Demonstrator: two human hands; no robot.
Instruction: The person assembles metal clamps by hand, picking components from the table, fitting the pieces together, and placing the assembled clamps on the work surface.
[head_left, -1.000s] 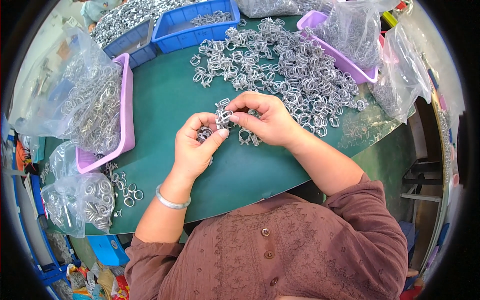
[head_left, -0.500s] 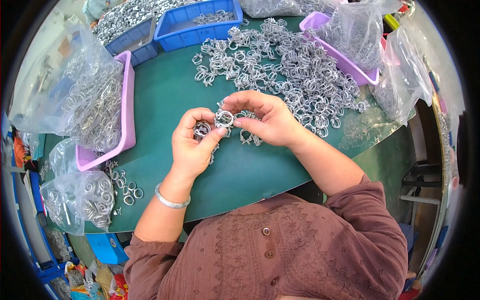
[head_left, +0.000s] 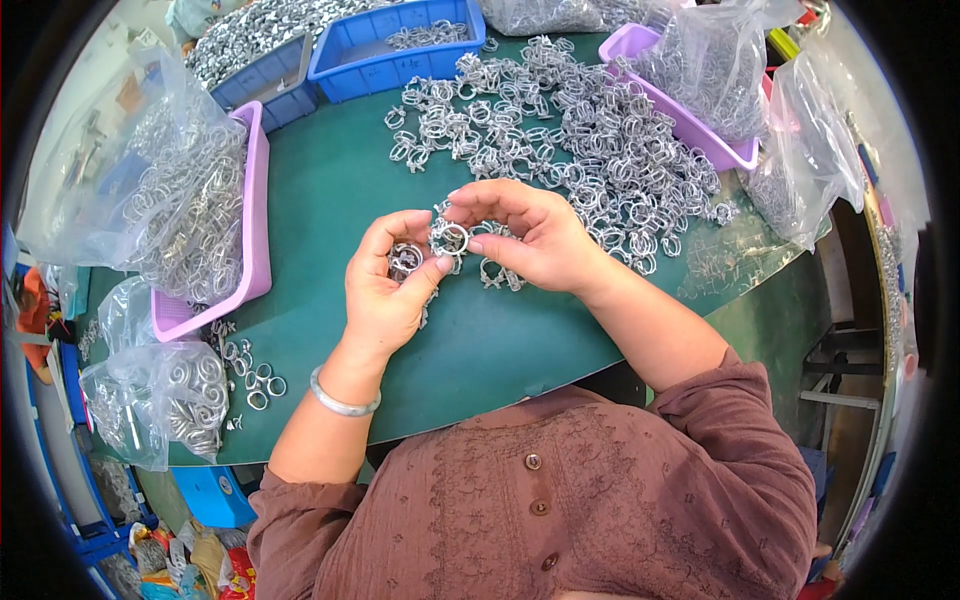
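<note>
Between my two hands, above the green table, is a small silver metal ring piece (head_left: 449,239). My left hand (head_left: 385,275) is closed, thumb and fingertips pinching the ring's left side. More silver ring parts (head_left: 404,261) sit in the curl of its fingers. My right hand (head_left: 525,235) pinches the same ring from the right, fingers curved over the top and thumb below. Just under the right hand lie a few similar ring pieces (head_left: 497,274) on the table. The finest parts where the fingertips meet are too small to make out.
A large heap of silver ring pieces (head_left: 600,140) spreads beyond my right hand. Purple baskets (head_left: 258,200) with bagged metal parts flank the table. Blue bins (head_left: 395,68) stand at the back. Loose rings (head_left: 262,385) and a bag of spiral pieces (head_left: 200,390) lie at the left edge.
The ring between my hands has turned slightly, and my left fingers have shifted a little. My right hand stays almost where it was.
</note>
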